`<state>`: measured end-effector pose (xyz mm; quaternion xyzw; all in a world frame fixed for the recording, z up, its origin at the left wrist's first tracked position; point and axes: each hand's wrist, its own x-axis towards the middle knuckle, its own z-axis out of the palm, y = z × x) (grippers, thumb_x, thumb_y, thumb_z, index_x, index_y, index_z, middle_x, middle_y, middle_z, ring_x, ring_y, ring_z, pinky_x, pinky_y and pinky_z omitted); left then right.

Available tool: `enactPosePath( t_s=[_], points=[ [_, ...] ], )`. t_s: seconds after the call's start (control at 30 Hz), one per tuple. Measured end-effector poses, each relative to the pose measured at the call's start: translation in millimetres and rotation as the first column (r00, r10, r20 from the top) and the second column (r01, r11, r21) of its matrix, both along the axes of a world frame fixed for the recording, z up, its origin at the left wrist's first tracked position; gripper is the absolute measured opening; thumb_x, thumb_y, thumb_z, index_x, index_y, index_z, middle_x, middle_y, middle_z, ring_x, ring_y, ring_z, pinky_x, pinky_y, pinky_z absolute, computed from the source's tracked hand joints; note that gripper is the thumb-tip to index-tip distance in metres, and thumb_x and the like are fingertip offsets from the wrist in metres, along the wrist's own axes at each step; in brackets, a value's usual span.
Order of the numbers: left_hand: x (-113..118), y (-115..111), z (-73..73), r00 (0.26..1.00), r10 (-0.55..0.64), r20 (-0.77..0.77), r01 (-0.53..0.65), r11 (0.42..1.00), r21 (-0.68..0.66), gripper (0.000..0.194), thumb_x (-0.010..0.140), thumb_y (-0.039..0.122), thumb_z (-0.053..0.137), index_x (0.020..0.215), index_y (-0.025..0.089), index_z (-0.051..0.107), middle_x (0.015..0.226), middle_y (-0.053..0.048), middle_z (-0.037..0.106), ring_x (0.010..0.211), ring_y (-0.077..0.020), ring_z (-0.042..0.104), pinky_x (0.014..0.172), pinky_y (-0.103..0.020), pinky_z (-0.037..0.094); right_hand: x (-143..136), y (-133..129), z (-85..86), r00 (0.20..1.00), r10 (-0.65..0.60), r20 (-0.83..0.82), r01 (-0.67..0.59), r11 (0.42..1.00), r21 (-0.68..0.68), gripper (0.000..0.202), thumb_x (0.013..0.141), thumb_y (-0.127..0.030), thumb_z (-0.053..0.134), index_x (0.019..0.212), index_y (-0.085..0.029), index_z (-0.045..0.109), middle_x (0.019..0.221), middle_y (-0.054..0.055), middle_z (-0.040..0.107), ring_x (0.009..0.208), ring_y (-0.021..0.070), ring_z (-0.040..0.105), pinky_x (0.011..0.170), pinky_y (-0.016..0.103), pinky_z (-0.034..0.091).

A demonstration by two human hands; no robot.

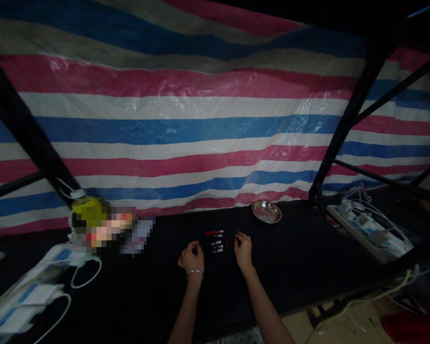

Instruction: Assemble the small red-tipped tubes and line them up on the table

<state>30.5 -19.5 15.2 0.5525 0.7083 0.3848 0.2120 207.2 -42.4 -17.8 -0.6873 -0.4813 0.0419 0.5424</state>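
Observation:
My left hand (192,257), a bracelet at its wrist, is closed with curled fingers over the black table top. Whatever it may hold is lost against the dark surface. My right hand (242,249) is closed in a pinch, and a small dark thing shows faintly at its fingertips. Between the two hands lies a small group of slim, pen-like sticks. A red one (212,233) is farthest back, with several black ones with silvery ends (218,247) in front of it. A short red piece (227,242) lies beside them, nearer my right hand.
A round metal dish (267,212) stands at the back right of the black table (290,272). Power strips with white cables (32,291) run along the left. Blurred-out packages (107,229) lie behind them. Another power strip (372,229) is at right. Striped sheeting (186,129) hangs behind.

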Motion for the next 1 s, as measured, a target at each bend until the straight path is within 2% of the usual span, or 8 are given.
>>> enactPosePath(
  t_s=[0.2, 0.33, 0.5, 0.67, 0.73, 0.83, 0.9, 1.0],
  points=[
    [4.2, -4.4, 3.6, 0.998, -0.001, -0.068, 0.006, 0.998, 0.066, 0.017, 0.078, 0.023, 0.049, 0.088, 0.021, 0.063, 0.093, -0.007, 0.066, 0.098, -0.0262, 0.055, 0.086, -0.042, 0.034, 0.7, -6.5, 5.3, 0.997, 0.059, -0.046, -0.058, 0.998, 0.030, 0.019, 0.073, -0.016, 0.053, 0.076, -0.019, 0.071, 0.081, 0.008, 0.065, 0.079, 0.0218, 0.058, 0.076, 0.036, 0.047],
    [10.7, -10.8, 6.4, 0.981, -0.069, -0.184, 0.107, 0.973, 0.206, 0.019, 0.078, 0.026, 0.052, 0.092, 0.021, 0.063, 0.109, -0.009, 0.059, 0.107, -0.0272, 0.048, 0.088, -0.043, 0.033, -0.5, -10.3, 9.8, 0.992, 0.094, -0.080, -0.092, 0.995, 0.034, 0.017, 0.073, -0.019, 0.055, 0.076, -0.021, 0.072, 0.079, 0.008, 0.065, 0.079, 0.0226, 0.058, 0.074, 0.036, 0.047],
    [16.3, -16.0, 3.5, 0.937, -0.211, -0.279, 0.301, 0.894, 0.333, 0.021, 0.076, 0.029, 0.055, 0.095, 0.024, 0.065, 0.113, -0.008, 0.056, 0.108, -0.0273, 0.046, 0.090, -0.042, 0.035, -2.1, -12.6, 12.0, 0.979, 0.169, -0.116, -0.163, 0.985, 0.062, 0.016, 0.075, -0.023, 0.056, 0.075, -0.021, 0.072, 0.077, 0.007, 0.065, 0.078, 0.0219, 0.059, 0.074, 0.036, 0.047],
    [22.1, -21.6, 1.8, 0.855, -0.361, -0.372, 0.491, 0.795, 0.356, 0.021, 0.075, 0.030, 0.058, 0.094, 0.025, 0.066, 0.113, -0.007, 0.057, 0.109, -0.0274, 0.046, 0.091, -0.041, 0.037, -1.8, -11.4, 11.5, 0.961, 0.218, -0.172, -0.207, 0.975, 0.081, 0.019, 0.078, -0.027, 0.053, 0.078, -0.019, 0.071, 0.079, 0.006, 0.065, 0.079, 0.0204, 0.060, 0.076, 0.034, 0.047],
    [26.2, -25.3, 2.0, 0.816, -0.406, -0.411, 0.552, 0.759, 0.345, 0.022, 0.076, 0.032, 0.058, 0.095, 0.025, 0.066, 0.115, -0.008, 0.057, 0.109, -0.0277, 0.046, 0.091, -0.042, 0.038, -0.4, -9.8, 9.8, 0.965, 0.163, -0.204, -0.144, 0.984, 0.108, 0.024, 0.079, -0.030, 0.050, 0.089, -0.018, 0.069, 0.085, 0.008, 0.063, 0.082, 0.0199, 0.059, 0.078, 0.034, 0.046],
    [34.0, -32.9, 3.7, 0.743, -0.474, -0.472, 0.641, 0.707, 0.299, 0.027, 0.077, 0.033, 0.057, 0.101, 0.025, 0.065, 0.120, -0.010, 0.053, 0.110, -0.0285, 0.046, 0.091, -0.044, 0.039, 2.7, -7.4, 6.1, 0.967, 0.012, -0.256, 0.024, 0.990, 0.138, 0.038, 0.083, -0.034, 0.043, 0.109, -0.015, 0.061, 0.091, 0.009, 0.058, 0.083, 0.0190, 0.057, 0.078, 0.034, 0.046],
    [39.1, -39.0, 5.6, 0.672, -0.539, -0.508, 0.714, 0.652, 0.254, 0.030, 0.077, 0.032, 0.056, 0.105, 0.025, 0.064, 0.123, -0.010, 0.050, 0.112, -0.0285, 0.045, 0.092, -0.045, 0.038, 5.0, -6.7, 4.2, 0.958, -0.042, -0.285, 0.084, 0.987, 0.137, 0.042, 0.084, -0.036, 0.038, 0.112, -0.013, 0.059, 0.088, 0.009, 0.055, 0.078, 0.0179, 0.057, 0.076, 0.032, 0.046],
    [44.7, -47.7, 6.6, 0.565, -0.635, -0.526, 0.802, 0.572, 0.170, 0.029, 0.078, 0.030, 0.056, 0.105, 0.026, 0.063, 0.117, -0.009, 0.053, 0.108, -0.0270, 0.047, 0.092, -0.045, 0.038, 7.6, -6.7, 3.3, 0.936, -0.080, -0.344, 0.128, 0.985, 0.120, 0.042, 0.084, -0.039, 0.036, 0.104, -0.013, 0.063, 0.080, 0.006, 0.053, 0.068, 0.0160, 0.055, 0.071, 0.031, 0.046]
  ],
)
